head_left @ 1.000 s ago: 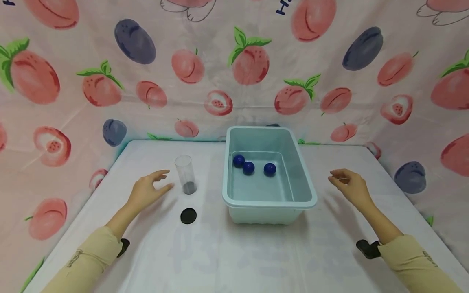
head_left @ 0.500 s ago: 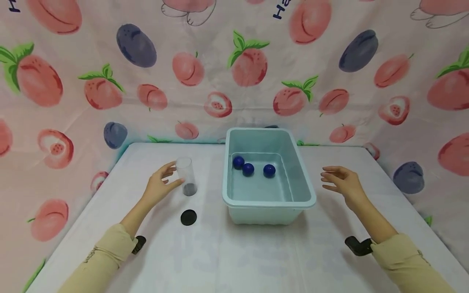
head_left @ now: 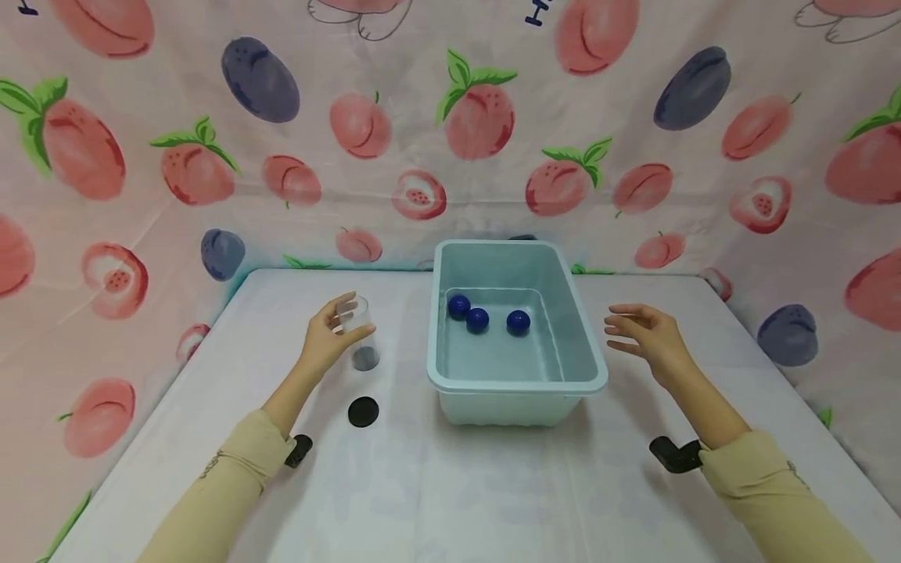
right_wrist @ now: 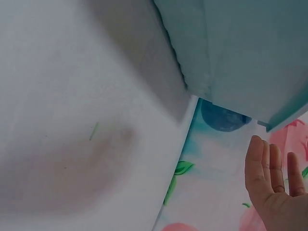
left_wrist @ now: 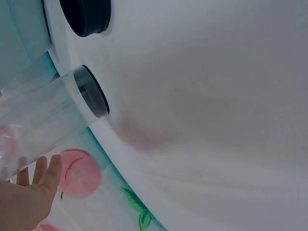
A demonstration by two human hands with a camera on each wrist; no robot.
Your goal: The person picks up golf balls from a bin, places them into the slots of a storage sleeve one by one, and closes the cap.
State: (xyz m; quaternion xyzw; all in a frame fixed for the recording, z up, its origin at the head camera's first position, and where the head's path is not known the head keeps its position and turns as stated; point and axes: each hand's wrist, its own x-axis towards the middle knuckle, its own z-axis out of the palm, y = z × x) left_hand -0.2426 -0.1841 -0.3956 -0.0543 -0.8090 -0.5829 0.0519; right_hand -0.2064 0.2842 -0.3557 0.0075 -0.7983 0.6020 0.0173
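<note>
A clear cylindrical container [head_left: 363,344] with a dark base stands upright at the left of the table. My left hand [head_left: 324,338] is around its upper part, thumb on the near side and fingers behind. In the left wrist view the fingers [left_wrist: 50,178] look nearly straight beside the container's wall [left_wrist: 53,113]; whether they touch it I cannot tell. A round black lid [head_left: 363,411] lies nearer me. My right hand [head_left: 651,336] hovers right of the light-blue bin [head_left: 507,408], fingers loosely extended and holding nothing.
Inside the bin lie several dark blue balls [head_left: 477,320], two close together at the left. A fruit-printed cloth [head_left: 415,117] hangs behind the white table [head_left: 450,493]. Black wrist mounts [head_left: 676,453] stick out near both sleeves.
My left hand has moved right and forward, from beside the container to around its upper part. My right hand has shifted slightly left toward the bin, its fingers spreading. The container stays in place.
</note>
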